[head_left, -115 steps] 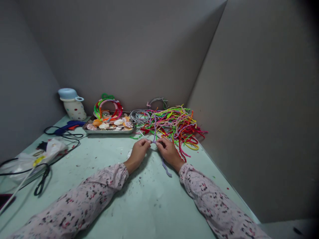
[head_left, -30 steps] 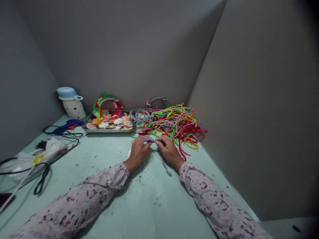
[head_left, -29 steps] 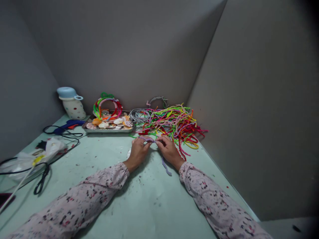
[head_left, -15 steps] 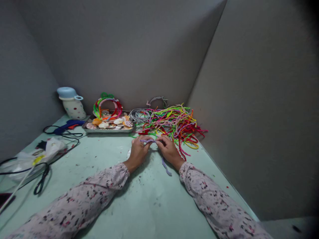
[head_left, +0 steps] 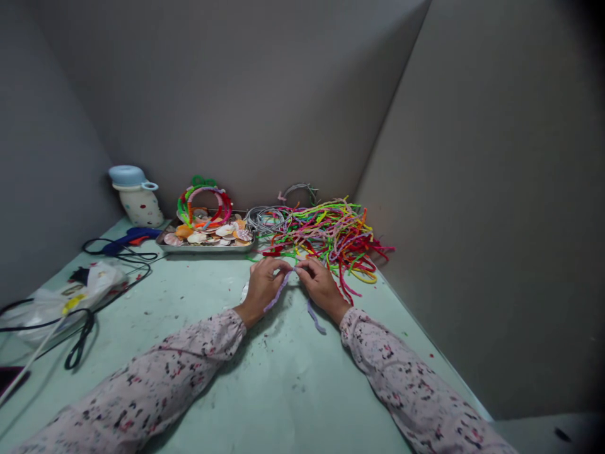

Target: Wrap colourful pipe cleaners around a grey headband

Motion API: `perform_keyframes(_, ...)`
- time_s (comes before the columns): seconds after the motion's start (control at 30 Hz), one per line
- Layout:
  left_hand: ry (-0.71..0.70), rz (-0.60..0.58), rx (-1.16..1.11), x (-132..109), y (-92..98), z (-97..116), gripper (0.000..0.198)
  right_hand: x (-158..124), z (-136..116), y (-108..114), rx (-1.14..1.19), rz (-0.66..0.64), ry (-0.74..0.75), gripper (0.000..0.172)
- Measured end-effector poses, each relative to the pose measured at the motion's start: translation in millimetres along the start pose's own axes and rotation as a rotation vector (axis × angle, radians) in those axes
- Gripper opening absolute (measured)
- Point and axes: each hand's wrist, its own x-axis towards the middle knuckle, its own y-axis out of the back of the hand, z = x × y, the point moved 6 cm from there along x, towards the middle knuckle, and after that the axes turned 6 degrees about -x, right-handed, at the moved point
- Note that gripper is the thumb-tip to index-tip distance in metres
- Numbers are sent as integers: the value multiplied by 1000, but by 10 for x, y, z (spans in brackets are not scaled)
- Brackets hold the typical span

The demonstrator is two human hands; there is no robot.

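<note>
On the near side of the heaped fuzzy stems (head_left: 326,230), a purple stem (head_left: 278,295) is clamped by pinched fingers of the left hand (head_left: 263,289) and right hand (head_left: 322,290); both pinches are probably best kept close, firm.

I have the left forearm (head_left: 155,372) and right forearm (head_left: 416,378) stretched out on my feed toward the far edge of the tabletop (head_left: 293,403), angled inward. I hold the left hand (head_left: 265,285) and right hand (head_left: 321,287) almost together, each thumb pinched to its forefinger, remaining fingers curled.
</note>
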Motion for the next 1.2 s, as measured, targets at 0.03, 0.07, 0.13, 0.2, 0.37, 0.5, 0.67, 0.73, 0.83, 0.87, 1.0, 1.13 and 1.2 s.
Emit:
perform_keyframes(0.03,1,-4,1,1,-4,-5,10,0,-1,0,-3,-1,1,12)
perform_keyframes(0.07,3,-6,2,2,-8,-11,10,-1,-2,0,-4,-2,1,12)
perform_keyframes(0.13,6,-8,8,4,-13,-20,10,-2,0,-2,-5,-5,2,12)
perform_keyframes(0.2,11,-3,16,6,-12,-26,10,-3,4,-4,-7,-6,2,12)
perform_keyframes(0.37,-15,4,-11,-7,-4,-16,10,-6,3,-1,-12,-3,5,11)
perform_keyframes(0.5,-42,37,-68,-23,12,-27,16,-6,-10,8,-17,-5,-2,11)
perform_keyframes(0.67,-37,6,-44,-20,-4,-35,22,-6,-16,16,-29,-2,-15,11)
perform_keyframes(0.73,-28,3,-37,-16,1,-32,24,-4,-24,16,-32,-3,-11,11)
perform_keyframes(0.83,-19,-1,-16,-7,10,-28,25,-3,-44,12,-33,-14,-1,10)
perform_keyframes(0.87,-15,-3,-2,-3,12,-29,26,-3,-50,10,-33,-19,1,10)
perform_keyframes(1.0,12,-40,56,12,-5,-57,29,-5,-70,11,-39,-29,9,10)
perform_keyframes(1.13,35,-72,73,26,-27,-95,30,-7,-87,11,-43,-35,21,10)
perform_keyframes(1.2,43,-81,78,32,-33,-104,29,-8,-89,8,-44,-41,21,11)
